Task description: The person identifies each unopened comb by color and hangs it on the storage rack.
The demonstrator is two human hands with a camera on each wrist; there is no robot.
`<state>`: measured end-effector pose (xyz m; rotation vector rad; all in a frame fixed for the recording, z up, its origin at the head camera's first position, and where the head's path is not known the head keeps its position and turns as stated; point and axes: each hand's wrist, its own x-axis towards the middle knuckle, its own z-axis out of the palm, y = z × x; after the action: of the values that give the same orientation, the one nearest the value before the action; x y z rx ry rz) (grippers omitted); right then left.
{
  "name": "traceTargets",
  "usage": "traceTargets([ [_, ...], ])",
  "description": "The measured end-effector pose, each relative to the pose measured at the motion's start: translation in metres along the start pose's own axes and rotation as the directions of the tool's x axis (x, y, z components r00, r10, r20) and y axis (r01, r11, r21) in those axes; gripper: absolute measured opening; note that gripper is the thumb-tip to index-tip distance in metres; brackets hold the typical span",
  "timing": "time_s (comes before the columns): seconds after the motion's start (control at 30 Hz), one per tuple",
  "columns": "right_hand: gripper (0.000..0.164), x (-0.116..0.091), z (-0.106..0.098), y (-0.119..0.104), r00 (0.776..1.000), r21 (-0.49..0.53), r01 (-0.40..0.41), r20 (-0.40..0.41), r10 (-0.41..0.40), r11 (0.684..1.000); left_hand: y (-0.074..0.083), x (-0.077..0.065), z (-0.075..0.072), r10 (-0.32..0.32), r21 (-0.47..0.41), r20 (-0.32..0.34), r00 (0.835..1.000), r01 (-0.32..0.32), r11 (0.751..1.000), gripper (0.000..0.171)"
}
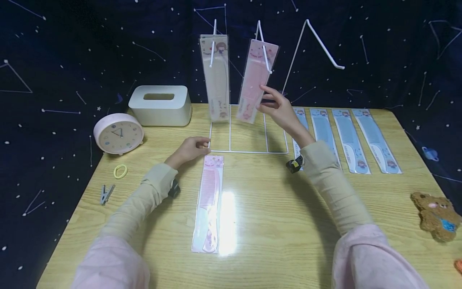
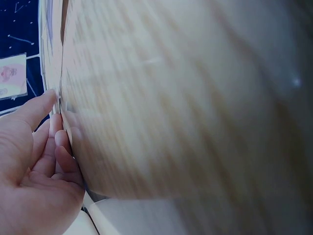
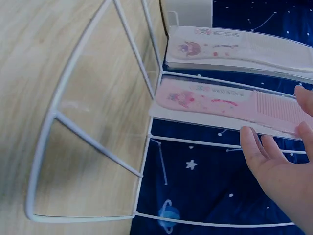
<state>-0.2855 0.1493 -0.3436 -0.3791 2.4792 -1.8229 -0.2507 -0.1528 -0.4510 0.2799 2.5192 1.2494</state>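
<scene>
The right hand, fingers spread, is at the right edge of a packaged pink comb, which hangs tilted from the middle hook of a white wire rack. Packaged white combs hang on its left hook. The left hand has bent fingers at the rack's near left corner; whether they pinch the wire, I cannot tell. A second packaged pink comb lies nearer on the table.
</scene>
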Motion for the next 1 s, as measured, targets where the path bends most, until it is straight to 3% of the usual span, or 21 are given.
traceTargets([
  [0.37,0.058,-0.022,0.007,0.029,0.993,-0.013,-0.114,0.001,0.114,0.993,-0.001,0.001,0.000,0.010,0.002,-0.010,1.000,-0.010,1.000,0.046],
  [0.57,0.061,-0.052,0.025,0.039,0.971,-0.099,-0.154,0.167,0.169,0.983,-0.002,0.002,0.000,-0.008,-0.001,0.002,1.000,0.008,1.000,0.045],
  [0.67,0.058,-0.067,0.039,0.045,0.941,-0.152,-0.147,0.283,0.186,0.977,-0.003,0.002,0.001,-0.008,0.006,0.001,1.000,0.008,1.000,0.045],
  [0.8,0.051,-0.087,0.059,0.043,0.878,-0.223,-0.135,0.425,0.220,0.966,-0.002,0.002,0.000,-0.008,0.009,-0.002,1.000,0.008,1.000,0.045],
  [0.9,0.052,-0.098,0.074,0.043,0.835,-0.266,-0.082,0.507,0.212,0.960,-0.001,0.001,0.000,-0.005,0.006,-0.006,1.000,0.005,1.000,0.045],
  [1.0,0.054,-0.105,0.088,0.042,0.811,-0.290,-0.006,0.559,0.174,0.957,-0.001,0.001,0.001,0.000,0.005,-0.008,1.000,0.000,1.000,0.046],
])
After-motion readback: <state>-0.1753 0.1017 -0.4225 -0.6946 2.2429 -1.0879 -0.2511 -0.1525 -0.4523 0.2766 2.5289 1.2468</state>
